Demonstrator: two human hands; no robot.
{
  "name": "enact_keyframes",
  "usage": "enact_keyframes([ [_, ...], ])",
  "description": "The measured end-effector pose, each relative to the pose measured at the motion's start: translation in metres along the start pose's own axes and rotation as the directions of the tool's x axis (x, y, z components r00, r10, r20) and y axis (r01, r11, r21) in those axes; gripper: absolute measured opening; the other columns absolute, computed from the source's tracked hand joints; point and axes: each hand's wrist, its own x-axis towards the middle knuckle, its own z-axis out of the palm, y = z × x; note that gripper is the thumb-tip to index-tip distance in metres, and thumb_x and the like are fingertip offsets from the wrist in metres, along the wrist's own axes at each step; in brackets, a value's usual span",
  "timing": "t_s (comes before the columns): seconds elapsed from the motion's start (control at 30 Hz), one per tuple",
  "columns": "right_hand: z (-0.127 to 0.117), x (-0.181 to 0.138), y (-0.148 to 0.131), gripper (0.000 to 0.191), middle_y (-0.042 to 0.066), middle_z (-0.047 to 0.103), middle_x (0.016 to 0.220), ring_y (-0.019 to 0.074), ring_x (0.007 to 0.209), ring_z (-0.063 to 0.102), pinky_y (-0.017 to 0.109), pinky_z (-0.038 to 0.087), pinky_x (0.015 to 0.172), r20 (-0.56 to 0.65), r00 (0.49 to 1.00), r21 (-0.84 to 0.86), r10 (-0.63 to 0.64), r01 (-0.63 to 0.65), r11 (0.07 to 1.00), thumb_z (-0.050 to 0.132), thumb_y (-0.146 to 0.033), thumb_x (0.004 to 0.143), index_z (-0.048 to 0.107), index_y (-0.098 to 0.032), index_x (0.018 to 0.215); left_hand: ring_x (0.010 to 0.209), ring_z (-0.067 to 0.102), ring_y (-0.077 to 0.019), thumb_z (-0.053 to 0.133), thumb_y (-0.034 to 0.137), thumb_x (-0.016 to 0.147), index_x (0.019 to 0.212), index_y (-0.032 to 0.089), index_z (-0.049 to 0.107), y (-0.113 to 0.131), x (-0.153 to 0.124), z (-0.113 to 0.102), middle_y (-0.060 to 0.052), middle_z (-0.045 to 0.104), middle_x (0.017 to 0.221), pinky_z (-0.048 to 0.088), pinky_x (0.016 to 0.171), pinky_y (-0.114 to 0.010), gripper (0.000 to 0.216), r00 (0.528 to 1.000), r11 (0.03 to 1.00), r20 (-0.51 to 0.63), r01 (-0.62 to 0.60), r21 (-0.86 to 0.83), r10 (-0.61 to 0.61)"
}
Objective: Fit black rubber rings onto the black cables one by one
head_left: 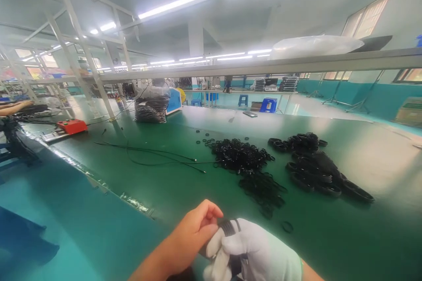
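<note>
My left hand (194, 232) is bare and its fingers pinch the end of a black coiled cable bundle (229, 228) low in the view. My right hand (253, 252), in a white glove, wraps round the same bundle from the right. Both hands hover just above the near edge of the green table (165, 184). Beyond them lies a heap of small black rings (244, 156), with a thinner scatter (263, 191) closer to me. Further right is a pile of larger black cable coils (316, 171).
Loose black wires (154, 156) trail across the table's left half. A red device (70, 126) and a bag of black parts (151, 107) stand at the far left. Another person's arm (15, 107) reaches in at the left edge. A shelf rail (263, 66) runs overhead.
</note>
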Motion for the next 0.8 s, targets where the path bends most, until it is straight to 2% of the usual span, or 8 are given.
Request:
enact_keyframes([
  [0.1,0.004,0.000,-0.006,0.032,0.011,0.065,0.060,0.0154,0.055,0.061,0.020,0.041,0.049,-0.068,0.996,-0.077,0.049,-0.054,0.996,0.064,-0.027,0.062,0.068,0.000,0.078,0.067,0.048,-0.0110,0.054,0.023,0.080,0.092,0.017,0.052,-0.004,-0.002,0.006,0.003,0.056,0.076,0.038,0.060,-0.022,0.013,0.999,0.996,0.010,0.046,-0.078,-0.045],
  [0.27,0.018,-0.004,-0.027,0.023,0.004,0.060,0.059,0.0072,0.049,0.051,0.016,0.033,0.044,-0.141,0.985,-0.267,0.098,-0.133,0.954,0.060,-0.017,0.057,0.070,-0.004,0.074,0.068,0.055,-0.0146,0.056,0.022,0.078,0.074,0.017,0.057,-0.010,0.000,0.019,0.000,0.062,0.071,0.043,0.061,-0.024,0.006,0.970,0.995,-0.223,-0.084,0.057,0.095],
  [0.33,0.022,-0.006,-0.034,0.020,0.002,0.059,0.060,0.0062,0.050,0.049,0.016,0.032,0.045,-0.120,0.987,-0.374,0.106,-0.144,0.916,0.060,-0.014,0.058,0.070,-0.007,0.073,0.066,0.056,-0.0147,0.054,0.022,0.079,0.073,0.018,0.060,-0.019,0.000,0.026,-0.001,0.062,0.070,0.043,0.060,-0.023,0.010,0.929,0.982,-0.318,-0.164,0.099,0.187],
  [0.43,0.022,-0.008,-0.039,0.016,0.000,0.057,0.061,0.0064,0.053,0.047,0.017,0.034,0.048,-0.086,0.988,-0.463,0.130,-0.155,0.873,0.062,-0.018,0.061,0.068,-0.009,0.072,0.070,0.059,-0.0141,0.050,0.019,0.082,0.081,0.021,0.065,-0.032,-0.001,0.034,-0.001,0.064,0.077,0.044,0.063,-0.022,0.016,0.826,0.924,-0.414,-0.335,0.183,0.381],
  [0.5,0.018,-0.009,-0.040,0.018,0.000,0.058,0.064,0.0081,0.057,0.049,0.018,0.037,0.052,-0.067,0.988,-0.523,0.137,-0.152,0.839,0.066,-0.023,0.062,0.067,-0.011,0.075,0.071,0.058,-0.0129,0.046,0.017,0.083,0.091,0.024,0.065,-0.034,-0.002,0.034,0.000,0.063,0.079,0.044,0.064,-0.021,0.021,0.795,0.886,-0.391,-0.403,0.232,0.464],
  [0.63,0.009,-0.014,-0.050,0.023,0.001,0.061,0.072,0.0130,0.070,0.054,0.024,0.043,0.065,-0.074,0.995,-0.598,0.071,-0.101,0.795,0.072,-0.028,0.060,0.065,-0.017,0.079,0.074,0.059,-0.0133,0.042,0.014,0.083,0.118,0.029,0.054,-0.020,0.001,0.022,-0.002,0.060,0.088,0.046,0.066,-0.021,0.040,0.867,0.845,-0.102,-0.439,0.305,0.488],
  [0.7,0.008,-0.017,-0.058,0.019,0.002,0.061,0.075,0.0149,0.075,0.054,0.027,0.044,0.072,-0.110,0.994,-0.607,-0.010,-0.059,0.792,0.073,-0.030,0.062,0.065,-0.019,0.076,0.075,0.059,-0.0144,0.041,0.013,0.082,0.108,0.026,0.060,-0.012,0.004,0.018,-0.004,0.060,0.088,0.046,0.066,-0.021,0.035,0.880,0.810,0.028,-0.449,0.376,0.475],
  [0.8,0.012,-0.022,-0.065,0.021,0.002,0.060,0.076,0.0171,0.079,0.055,0.029,0.044,0.078,-0.141,0.986,-0.619,-0.087,-0.019,0.785,0.075,-0.033,0.060,0.064,-0.019,0.071,0.068,0.059,-0.0143,0.044,0.015,0.080,0.091,0.020,0.064,-0.010,0.009,0.020,-0.005,0.060,0.080,0.044,0.060,-0.021,0.023,0.866,0.768,0.022,-0.455,0.451,0.500],
])
